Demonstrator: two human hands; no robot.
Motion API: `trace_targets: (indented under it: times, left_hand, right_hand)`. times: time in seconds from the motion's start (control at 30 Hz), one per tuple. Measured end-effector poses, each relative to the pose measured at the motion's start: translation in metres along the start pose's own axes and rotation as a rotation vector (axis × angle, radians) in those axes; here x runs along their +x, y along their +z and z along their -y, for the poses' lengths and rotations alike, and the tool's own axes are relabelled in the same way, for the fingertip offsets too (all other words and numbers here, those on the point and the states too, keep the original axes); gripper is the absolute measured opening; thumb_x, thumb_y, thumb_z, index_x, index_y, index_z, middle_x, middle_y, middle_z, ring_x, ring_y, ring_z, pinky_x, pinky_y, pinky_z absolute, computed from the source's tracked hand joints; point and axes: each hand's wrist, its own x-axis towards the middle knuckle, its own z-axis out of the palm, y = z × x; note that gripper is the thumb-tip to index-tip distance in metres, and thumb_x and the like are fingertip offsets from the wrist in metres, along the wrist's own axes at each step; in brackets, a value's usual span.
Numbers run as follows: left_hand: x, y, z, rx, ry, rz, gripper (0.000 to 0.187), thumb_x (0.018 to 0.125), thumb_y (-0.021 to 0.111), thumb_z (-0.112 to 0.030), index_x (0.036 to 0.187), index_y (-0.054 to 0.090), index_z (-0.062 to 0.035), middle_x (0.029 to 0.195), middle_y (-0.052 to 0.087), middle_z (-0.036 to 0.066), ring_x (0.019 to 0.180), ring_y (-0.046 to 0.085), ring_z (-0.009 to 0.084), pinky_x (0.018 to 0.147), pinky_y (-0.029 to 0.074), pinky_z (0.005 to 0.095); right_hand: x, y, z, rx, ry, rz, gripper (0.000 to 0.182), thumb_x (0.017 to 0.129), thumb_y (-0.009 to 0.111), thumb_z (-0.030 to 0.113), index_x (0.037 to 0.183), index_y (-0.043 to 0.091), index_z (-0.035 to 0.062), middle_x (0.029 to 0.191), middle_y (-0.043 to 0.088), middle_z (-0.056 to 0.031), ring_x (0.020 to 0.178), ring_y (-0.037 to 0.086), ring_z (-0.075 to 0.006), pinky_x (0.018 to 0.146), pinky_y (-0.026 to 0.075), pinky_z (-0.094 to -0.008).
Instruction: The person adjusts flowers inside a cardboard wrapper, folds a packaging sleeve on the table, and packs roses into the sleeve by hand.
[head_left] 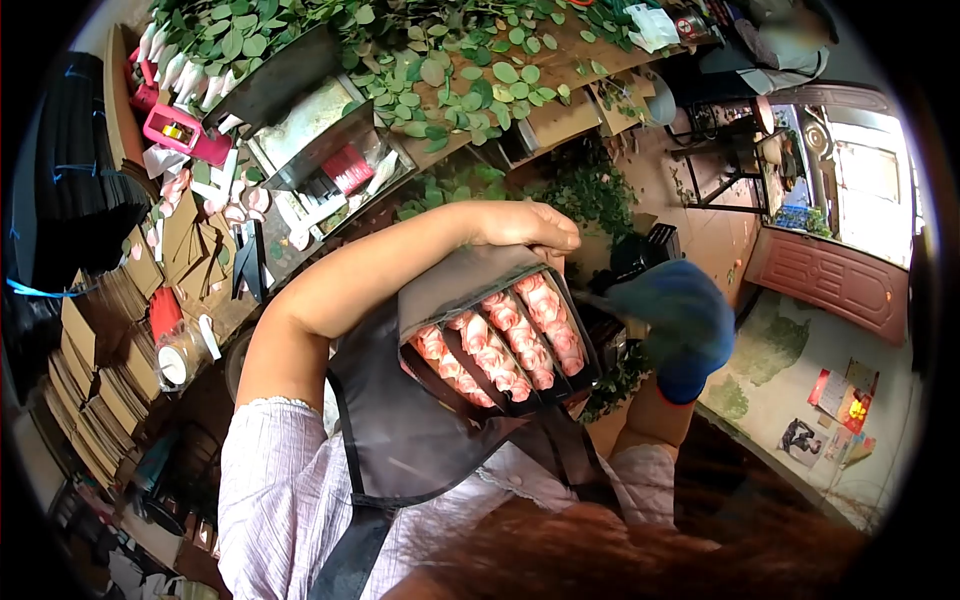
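A bundle of pink roses point(538, 318) lies in rows, with dark strips between them, inside a grey-brown wrapper point(460, 283). It is held against the dark apron on my chest. Bare, my left hand point(528, 226) bends round the far side of the wrapper, its fingers curled against the top edge; the forearm runs along the bundle. On the right, my right hand point(675, 318) wears a blue glove and is smeared by motion. It is apart from the roses, close to their right side, and its fingers cannot be made out.
Leafy green stems point(470, 90) cover the wooden bench point(560, 50). A pink tape dispenser point(185, 135), black-handled scissors point(250, 262) and stacked cardboard point(95, 400) are at left. A person point(790, 45) sits at the upper right. Leaves and a dark crate point(645, 250) are beyond my hands.
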Motion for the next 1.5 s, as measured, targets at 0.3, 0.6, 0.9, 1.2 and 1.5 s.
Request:
trace_targets:
  times: [0.3,0.6,0.9,1.2,1.5]
  left_hand:
    - [0.018,0.005,0.003,0.084,-0.059,0.073,0.032,0.103,0.054,-0.031,0.078,0.051,-0.0107,0.081,0.061,-0.002,0.074,0.056,0.0065,0.07,0.047,0.0251]
    - [0.024,0.002,0.013,0.055,-0.034,0.062,0.032,0.103,0.056,-0.03,0.078,0.049,-0.0116,0.078,0.057,-0.004,0.073,0.053,0.0051,0.068,0.046,0.0247]
    - [0.019,-0.001,0.009,-0.024,-0.048,0.073,0.032,0.102,0.057,-0.027,0.076,0.046,-0.0137,0.072,0.044,-0.009,0.07,0.046,0.0036,0.07,0.043,0.0223]
    - [0.015,-0.009,0.008,0.005,-0.052,0.029,0.031,0.102,0.057,-0.031,0.078,0.05,-0.0121,0.073,0.044,-0.008,0.074,0.045,0.0039,0.07,0.039,0.0231]
    - [0.019,-0.012,0.007,0.027,-0.026,0.032,0.025,0.102,0.058,-0.03,0.084,0.058,-0.0124,0.075,0.048,-0.009,0.071,0.042,0.0034,0.068,0.038,0.0224]
  right_hand:
    - [0.027,-0.008,0.0,-0.51,-0.31,0.412,0.031,0.072,0.083,0.026,0.102,0.074,0.0219,0.096,0.073,0.0028,0.072,0.064,-0.0188,0.061,0.048,-0.0307]
    - [0.036,-0.013,-0.01,-0.458,-0.324,0.478,0.031,0.073,0.083,0.025,0.102,0.075,0.02,0.093,0.072,0.0012,0.068,0.064,-0.0205,0.058,0.049,-0.0317]
    - [0.038,-0.013,-0.013,-0.489,-0.302,0.46,0.03,0.074,0.082,0.028,0.102,0.076,0.0198,0.098,0.072,0.0007,0.076,0.067,-0.0235,0.065,0.053,-0.0349]
    - [0.021,-0.011,-0.02,-0.525,-0.259,0.371,0.031,0.076,0.081,0.028,0.106,0.076,0.02,0.103,0.072,0.0017,0.086,0.067,-0.0228,0.075,0.054,-0.0356]
    - [0.028,-0.011,-0.025,-0.498,-0.261,0.354,0.032,0.078,0.078,0.027,0.109,0.075,0.0195,0.103,0.072,0.0002,0.082,0.066,-0.0243,0.073,0.054,-0.0359]
